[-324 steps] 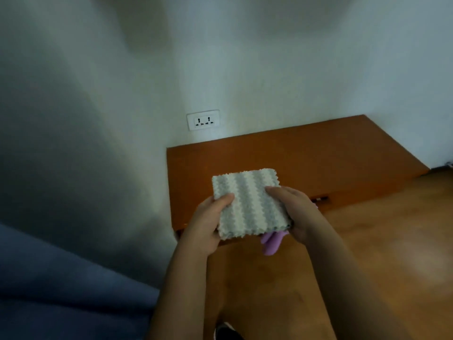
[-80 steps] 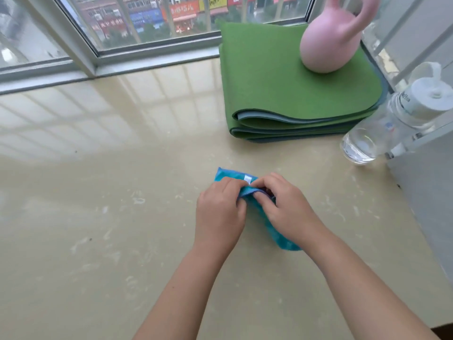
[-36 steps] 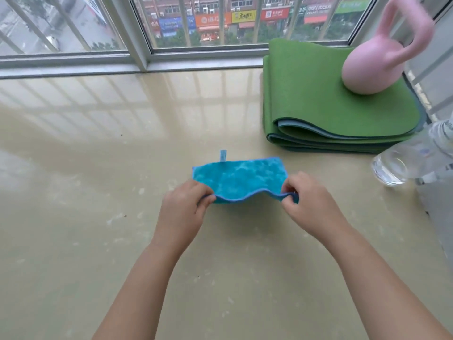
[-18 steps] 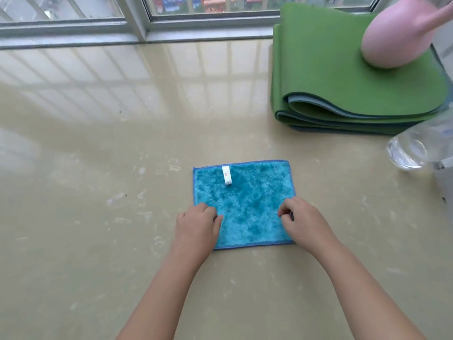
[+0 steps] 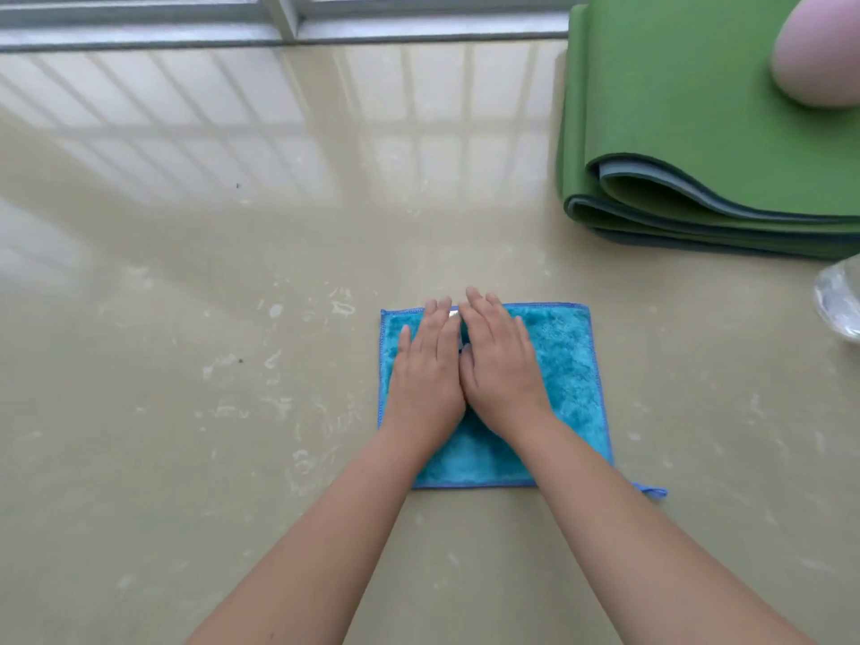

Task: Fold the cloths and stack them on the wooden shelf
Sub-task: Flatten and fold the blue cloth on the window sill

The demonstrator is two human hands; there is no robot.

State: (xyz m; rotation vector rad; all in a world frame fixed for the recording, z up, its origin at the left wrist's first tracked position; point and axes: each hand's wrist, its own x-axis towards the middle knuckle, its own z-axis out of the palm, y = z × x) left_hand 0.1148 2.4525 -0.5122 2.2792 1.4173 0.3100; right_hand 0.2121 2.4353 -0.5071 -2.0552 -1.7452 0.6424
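Observation:
A square teal cloth (image 5: pixel 565 365) with a blue stitched edge lies spread flat on the glossy beige floor (image 5: pixel 232 365). My left hand (image 5: pixel 426 370) and my right hand (image 5: pixel 500 365) rest palm down side by side on its middle, fingers stretched toward its far edge. Neither hand grips anything. The hands almost hide a small white label near the far edge. A blue hanging loop (image 5: pixel 654 492) sticks out at the cloth's near right corner. The wooden shelf is out of view.
A folded green mat (image 5: pixel 675 132) lies at the back right with a pink kettlebell (image 5: pixel 819 62) on it. A clear plastic bottle (image 5: pixel 840 300) lies at the right edge. A window frame (image 5: pixel 279 20) runs along the far side.
My hands let go of the cloth's near corners and slid forward to its middle, now lying flat together on it. The cloth, held up a second ago, lies spread on the floor.

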